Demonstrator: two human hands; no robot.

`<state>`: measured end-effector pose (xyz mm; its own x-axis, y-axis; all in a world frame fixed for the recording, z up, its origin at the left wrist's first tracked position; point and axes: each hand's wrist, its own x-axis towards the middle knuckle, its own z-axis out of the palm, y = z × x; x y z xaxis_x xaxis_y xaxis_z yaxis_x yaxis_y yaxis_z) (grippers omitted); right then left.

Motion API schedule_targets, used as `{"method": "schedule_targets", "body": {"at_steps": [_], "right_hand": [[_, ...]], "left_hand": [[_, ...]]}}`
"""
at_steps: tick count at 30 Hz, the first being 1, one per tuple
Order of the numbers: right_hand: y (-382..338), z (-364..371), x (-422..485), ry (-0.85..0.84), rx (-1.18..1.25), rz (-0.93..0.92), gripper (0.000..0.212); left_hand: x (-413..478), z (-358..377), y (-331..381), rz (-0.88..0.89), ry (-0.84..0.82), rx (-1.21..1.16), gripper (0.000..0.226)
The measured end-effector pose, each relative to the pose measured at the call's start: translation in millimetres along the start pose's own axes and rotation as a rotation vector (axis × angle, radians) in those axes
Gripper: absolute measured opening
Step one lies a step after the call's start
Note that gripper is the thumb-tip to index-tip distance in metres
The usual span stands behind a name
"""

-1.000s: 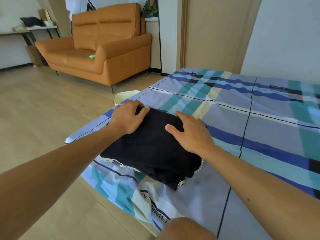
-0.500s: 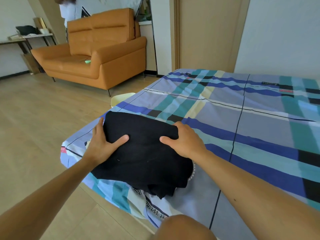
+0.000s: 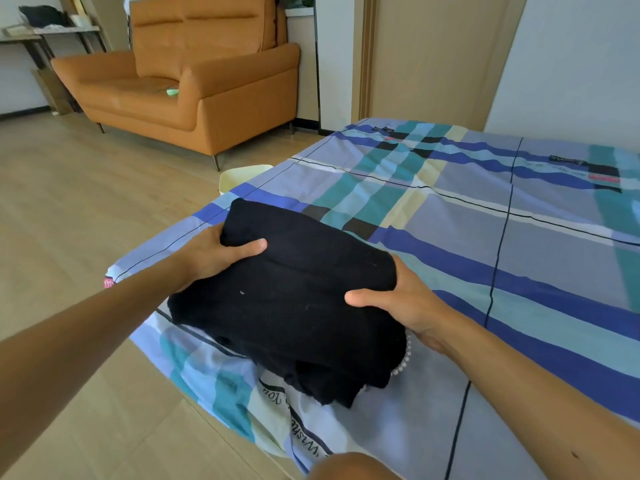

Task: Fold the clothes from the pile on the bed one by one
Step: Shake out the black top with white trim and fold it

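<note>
The left hand [image 3: 211, 256] and right hand [image 3: 401, 303] each grip a side of the folded black garment [image 3: 294, 299], thumbs on top, fingers curled beneath. It sits at the corner of the plaid-sheeted bed [image 3: 519, 244].

A folded black garment [image 3: 294, 299], thick and rumpled below, lies near the plaid bed's [image 3: 519, 258] corner.

This is a home, one open room that serves for both sleeping and sitting. A bed [image 3: 540, 258] under a blue, teal and cream plaid sheet [image 3: 433, 209] fills the near right, and an orange sofa [image 3: 194, 81] stands at the far left on a pale wood floor [image 3: 69, 209]. Left of the sofa is a cluttered tabletop [image 3: 52, 29], and a beige door [image 3: 433, 57] stands beyond the bed.
</note>
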<state>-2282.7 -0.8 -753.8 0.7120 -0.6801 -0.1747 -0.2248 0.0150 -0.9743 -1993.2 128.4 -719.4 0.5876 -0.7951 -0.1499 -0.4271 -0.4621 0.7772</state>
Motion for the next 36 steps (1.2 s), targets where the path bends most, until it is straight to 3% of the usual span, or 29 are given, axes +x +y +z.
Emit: {"method": "schedule_targets", "body": {"at_steps": [5,7,9,11,15,17,21,23,25,28,32,36], "right_hand": [[-21,-9,21,0.157,0.128,-0.083,0.036],[-35,-23,36,0.204,0.139,-0.066,0.035],[-40,-29,52,0.200,0.120,-0.009,0.052],[-30,-25,62,0.216,0.066,0.073,0.089],[1,-12,64,0.268,0.057,0.115,0.089],[-1,-17,61,0.279,0.000,0.113,0.101],[-27,-22,49,0.362,-0.338,0.057,0.124],[-38,-16,38,0.470,-0.658,-0.018,0.120],[-43,-9,26,0.572,-0.907,-0.181,0.110],[-45,6,21,0.538,-0.948,-0.441,0.084],[-10,21,31,0.288,-1.013,-0.370,0.081],[5,18,35,0.287,-0.954,-0.306,0.083]], "left_hand": [[33,-17,54,-0.001,-0.028,0.046,0.051],[51,-22,72,-0.014,-0.029,0.087,0.054],[69,-15,72,-0.031,-0.030,0.158,0.063],[82,7,52,-0.027,-0.038,0.265,0.075],[82,28,13,-0.048,-0.032,0.237,0.095],[79,20,15,-0.044,-0.010,0.277,0.101],[62,10,39,0.141,0.401,0.581,0.089],[44,18,46,0.327,0.484,0.579,0.077],[25,30,51,0.490,0.464,0.543,0.076],[18,48,50,0.554,0.339,0.598,0.079],[29,67,29,0.456,0.191,0.666,0.085],[31,71,30,0.441,0.178,0.701,0.085]]}}
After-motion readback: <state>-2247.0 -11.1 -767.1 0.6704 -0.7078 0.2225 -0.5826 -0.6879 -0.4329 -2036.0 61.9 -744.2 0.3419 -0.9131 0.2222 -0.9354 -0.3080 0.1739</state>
